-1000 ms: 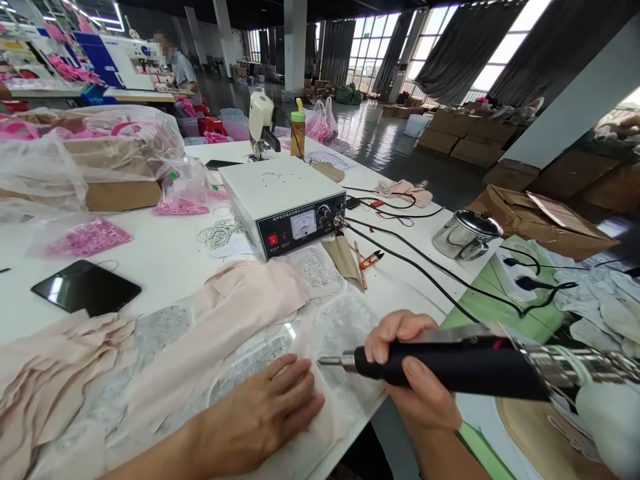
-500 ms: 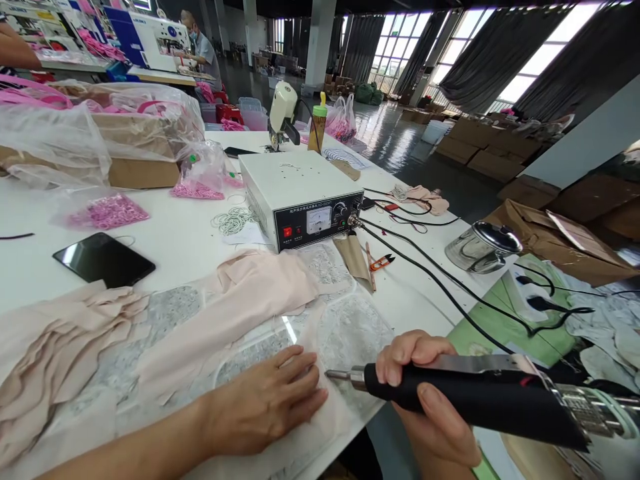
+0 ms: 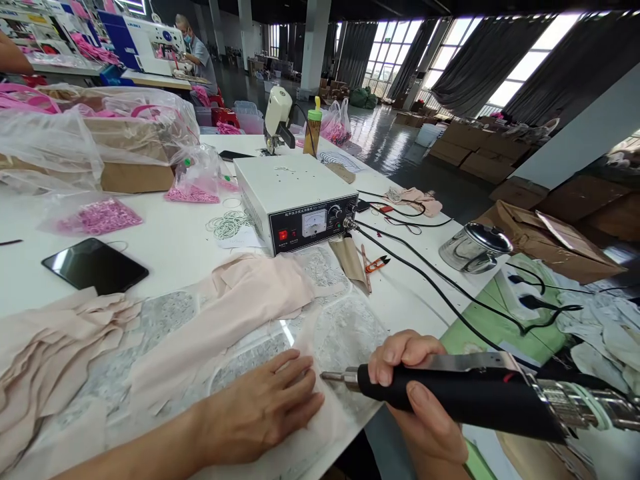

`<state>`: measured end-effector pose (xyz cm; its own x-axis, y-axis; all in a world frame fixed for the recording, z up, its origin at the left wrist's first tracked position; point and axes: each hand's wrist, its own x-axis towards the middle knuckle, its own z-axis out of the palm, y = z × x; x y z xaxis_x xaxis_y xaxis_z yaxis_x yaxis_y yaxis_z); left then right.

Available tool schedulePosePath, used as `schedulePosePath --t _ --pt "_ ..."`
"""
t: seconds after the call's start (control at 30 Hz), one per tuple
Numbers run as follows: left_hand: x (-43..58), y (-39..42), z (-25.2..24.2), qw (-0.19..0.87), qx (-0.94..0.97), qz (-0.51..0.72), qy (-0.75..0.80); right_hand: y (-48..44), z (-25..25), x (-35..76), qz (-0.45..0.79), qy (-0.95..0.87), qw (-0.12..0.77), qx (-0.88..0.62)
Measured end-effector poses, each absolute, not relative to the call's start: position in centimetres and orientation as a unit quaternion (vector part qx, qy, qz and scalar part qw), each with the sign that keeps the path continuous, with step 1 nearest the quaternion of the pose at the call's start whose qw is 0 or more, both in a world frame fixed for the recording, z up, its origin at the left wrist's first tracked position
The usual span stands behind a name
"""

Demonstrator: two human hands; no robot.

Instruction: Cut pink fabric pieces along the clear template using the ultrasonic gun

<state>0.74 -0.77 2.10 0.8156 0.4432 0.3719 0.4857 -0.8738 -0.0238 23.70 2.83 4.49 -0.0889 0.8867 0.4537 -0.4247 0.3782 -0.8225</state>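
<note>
White-topped, the table (image 3: pixel 180 233) spreads out before the person, in a large hall. Nearest, the left hand (image 3: pixel 260 410) lies palm down, its fingers slightly spread, on thin pale cloth (image 3: pixel 327 433) over a clear patterned sheet (image 3: pixel 167 323). The right hand (image 3: pixel 433 423) is wrapped around a black handheld tool (image 3: pixel 480 397), thumb against its near side; the tool's metal tip points at the left fingertips, just beside them. Whether the tip touches the cloth cannot be told.

A folded pink piece (image 3: pixel 265 287) lies just beyond the left hand, with a layered pile of similar cloth (image 3: pixel 45 367) to the left. Farther on are a dark phone (image 3: pixel 95 267), orange snips (image 3: pixel 377 265), a lidded mug (image 3: pixel 473 250) and a white control box (image 3: pixel 295 177) with black cables. Behind the box stand a cream machine (image 3: pixel 277 113) and a green-topped bottle (image 3: pixel 313 130). At the back, another person (image 3: pixel 200 57) sits by a blue-and-white sewing machine (image 3: pixel 145 43), and dark curtains (image 3: pixel 480 67) hang across tall windows.
</note>
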Motion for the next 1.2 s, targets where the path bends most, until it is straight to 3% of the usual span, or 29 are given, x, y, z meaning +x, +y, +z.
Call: schedulePosePath --t 0.3,0.63,1.2 --pt "0.5 -1.1 1.5 0.066 -0.95 -0.176 -0.251 2.8 4.4 23.8 0.504 -0.548 0.628 -0.226" --pt "0.9 -0.9 1.6 0.064 -0.944 -0.196 -0.257 6.5 3.8 21.0 0.427 -0.506 0.72 -0.207" --pt "0.3 -0.1 2.7 0.013 -0.943 -0.183 -0.278 7.8 2.1 19.8 0.441 -0.569 0.667 -0.189"
